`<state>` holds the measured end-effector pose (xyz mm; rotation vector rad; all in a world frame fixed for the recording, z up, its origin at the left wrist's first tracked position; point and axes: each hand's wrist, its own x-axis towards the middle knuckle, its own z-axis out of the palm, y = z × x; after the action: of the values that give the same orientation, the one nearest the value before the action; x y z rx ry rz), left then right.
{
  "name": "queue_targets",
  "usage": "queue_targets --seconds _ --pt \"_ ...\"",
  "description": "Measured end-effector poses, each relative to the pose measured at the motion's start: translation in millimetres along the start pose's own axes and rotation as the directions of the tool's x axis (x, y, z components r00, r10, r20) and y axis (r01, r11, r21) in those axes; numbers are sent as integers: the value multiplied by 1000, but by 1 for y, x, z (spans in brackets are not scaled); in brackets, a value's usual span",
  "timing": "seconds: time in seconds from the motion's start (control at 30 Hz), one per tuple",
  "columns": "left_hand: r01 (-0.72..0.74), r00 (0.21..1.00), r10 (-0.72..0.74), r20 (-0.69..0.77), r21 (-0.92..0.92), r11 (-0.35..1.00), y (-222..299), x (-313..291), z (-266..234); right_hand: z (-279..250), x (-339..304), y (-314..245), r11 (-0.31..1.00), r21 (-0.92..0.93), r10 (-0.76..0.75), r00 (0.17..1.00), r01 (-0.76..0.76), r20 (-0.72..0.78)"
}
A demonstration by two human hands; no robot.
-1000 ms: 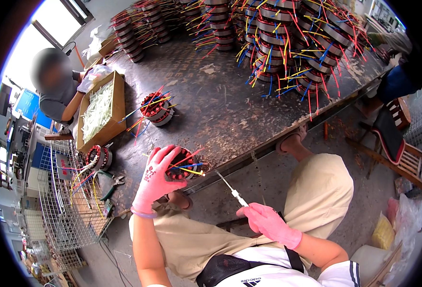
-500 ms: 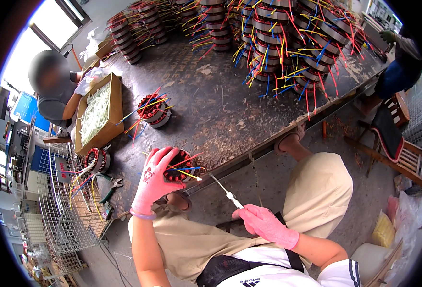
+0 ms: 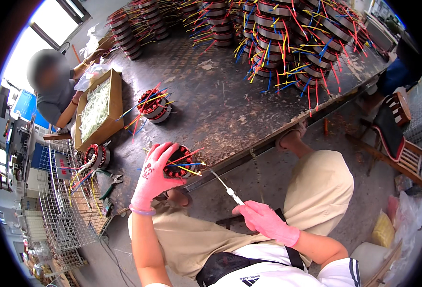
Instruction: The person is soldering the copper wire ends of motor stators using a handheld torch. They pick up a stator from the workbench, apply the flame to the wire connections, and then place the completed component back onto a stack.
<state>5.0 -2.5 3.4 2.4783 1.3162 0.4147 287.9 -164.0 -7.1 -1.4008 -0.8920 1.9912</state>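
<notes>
My left hand, in a pink glove, grips a motor stator near the table's front edge. Its fingers spread over the rim and the thumb lies on the near side. Red windings line the stator, and red, yellow and blue wires stick out to the right. In my right hand, also gloved in pink, is a thin tool with a white handle and a narrow metal shaft. The tool slants up and left; its tip is close to the wire ends, and I cannot tell whether they touch.
Another stator stands beyond my left hand. Left of it are a cardboard box of pale sleeves, a stator on its side and pliers. Stacked stators crowd the back. One person sits left; another is at right.
My left hand and the stator have shifted slightly up and away. The tool stays near the wire ends with little movement. The person at left has reached an arm farther out.
</notes>
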Motion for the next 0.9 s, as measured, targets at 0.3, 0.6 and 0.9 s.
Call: queue_targets --seconds 0.3,0.6,0.9 --pt "23 1000 -24 14 14 1000 0 -1 2 1 2 3 999 40 -16 1000 16 -20" --pt "16 999 -17 30 13 1000 2 -1 -2 0 2 4 999 -24 -42 999 42 9" --pt "6 1000 -6 29 14 1000 1 0 1 -2 0 6 998 -26 -57 998 57 -6"
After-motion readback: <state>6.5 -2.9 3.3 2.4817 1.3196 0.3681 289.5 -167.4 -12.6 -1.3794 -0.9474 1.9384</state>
